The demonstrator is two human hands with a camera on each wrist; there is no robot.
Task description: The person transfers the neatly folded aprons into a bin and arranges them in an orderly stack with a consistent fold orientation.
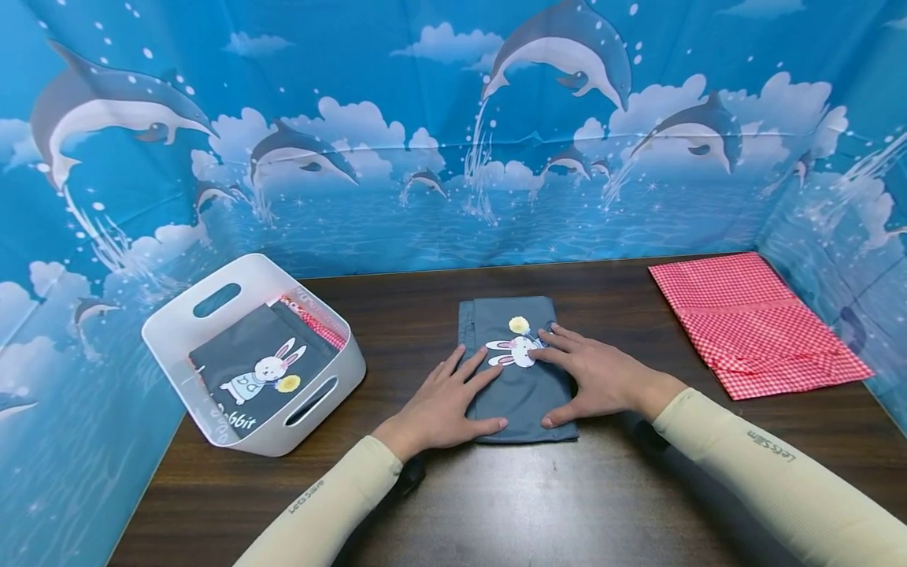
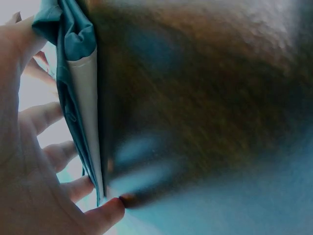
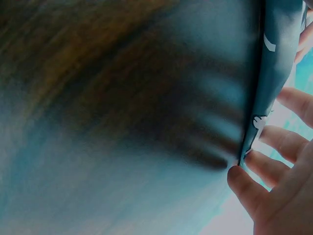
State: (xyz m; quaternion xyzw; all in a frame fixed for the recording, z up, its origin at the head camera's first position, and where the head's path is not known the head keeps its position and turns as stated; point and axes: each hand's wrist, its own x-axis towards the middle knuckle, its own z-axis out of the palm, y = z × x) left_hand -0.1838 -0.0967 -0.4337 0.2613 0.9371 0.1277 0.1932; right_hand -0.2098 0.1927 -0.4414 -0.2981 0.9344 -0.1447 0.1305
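Note:
A dark grey folded cloth (image 1: pixel 520 405) with a white rabbit and a yellow flower printed on it lies flat on the table. My left hand (image 1: pixel 442 405) rests on its left side, fingers spread. On its right side lies my right hand (image 1: pixel 602 374), also spread, with fingertips over the rabbit print. In the left wrist view, the cloth's folded layers (image 2: pixel 85 88) show a pale inner face, the thumb at the near end. The right wrist view shows the cloth's other edge (image 3: pixel 279 63) along the right fingertips.
A white plastic basket (image 1: pixel 333 315) at the left holds another grey rabbit-print cloth (image 1: pixel 244 346) and some red checked fabric (image 1: pixel 315 323). At the right, a red-and-white checked cloth (image 1: pixel 758 323) lies on the dark wooden table (image 1: pixel 397 331). A dolphin-print curtain (image 1: pixel 397 213) stands behind.

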